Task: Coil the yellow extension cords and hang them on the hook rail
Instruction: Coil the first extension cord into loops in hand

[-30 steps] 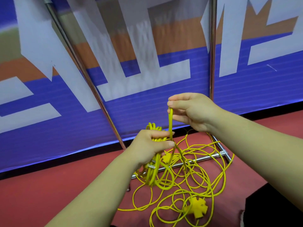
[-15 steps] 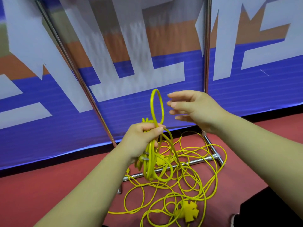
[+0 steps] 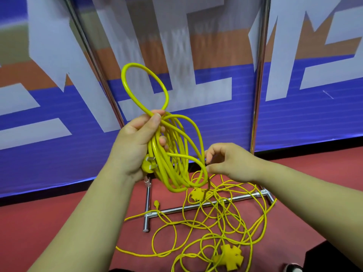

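Red floor (image 3: 59, 222) runs to a blue, white and orange banner (image 3: 294, 118) at the far side, with chrome poles (image 3: 259, 75) standing before it. The left hand (image 3: 133, 146) grips a coil (image 3: 172, 154) of yellow cord, fingers curled round the loops, a plug (image 3: 148, 164) against the palm. The right hand (image 3: 229, 161), just right of the coil, pinches a strand leaving it. Below, loose cord (image 3: 225, 222) lies tangled over a metal base bar (image 3: 176, 210), with a cross-shaped socket (image 3: 228, 256) near.
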`<state>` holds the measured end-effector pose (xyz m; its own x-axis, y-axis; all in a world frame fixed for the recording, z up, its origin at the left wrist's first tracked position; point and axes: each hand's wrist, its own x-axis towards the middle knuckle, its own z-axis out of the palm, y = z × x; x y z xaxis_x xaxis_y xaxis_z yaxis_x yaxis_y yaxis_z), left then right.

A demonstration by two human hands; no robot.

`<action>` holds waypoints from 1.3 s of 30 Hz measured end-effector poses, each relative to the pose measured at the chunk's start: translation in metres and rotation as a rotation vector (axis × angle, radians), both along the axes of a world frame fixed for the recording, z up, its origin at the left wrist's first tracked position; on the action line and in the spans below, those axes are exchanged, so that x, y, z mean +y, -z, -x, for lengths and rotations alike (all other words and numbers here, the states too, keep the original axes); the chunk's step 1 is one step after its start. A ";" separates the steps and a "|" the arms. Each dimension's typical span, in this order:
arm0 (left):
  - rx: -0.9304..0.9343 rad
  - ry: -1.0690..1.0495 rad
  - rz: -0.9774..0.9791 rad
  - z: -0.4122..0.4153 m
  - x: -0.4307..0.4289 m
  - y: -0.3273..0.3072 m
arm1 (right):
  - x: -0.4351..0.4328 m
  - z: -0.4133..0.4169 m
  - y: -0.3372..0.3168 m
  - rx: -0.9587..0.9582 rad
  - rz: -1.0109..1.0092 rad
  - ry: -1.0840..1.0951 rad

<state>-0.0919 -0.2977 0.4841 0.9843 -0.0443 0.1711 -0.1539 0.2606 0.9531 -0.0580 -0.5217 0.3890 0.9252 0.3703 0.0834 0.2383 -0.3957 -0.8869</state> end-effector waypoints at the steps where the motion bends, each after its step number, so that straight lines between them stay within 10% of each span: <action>1: 0.004 -0.005 0.003 0.001 0.003 0.000 | 0.004 0.002 0.000 0.005 -0.002 0.001; 24: 0.060 -0.190 0.092 0.016 0.063 0.009 | 0.066 0.029 -0.020 0.055 -0.419 0.112; 39: 0.103 -0.153 0.083 0.006 0.052 0.021 | 0.053 0.037 -0.046 -0.426 -0.090 0.254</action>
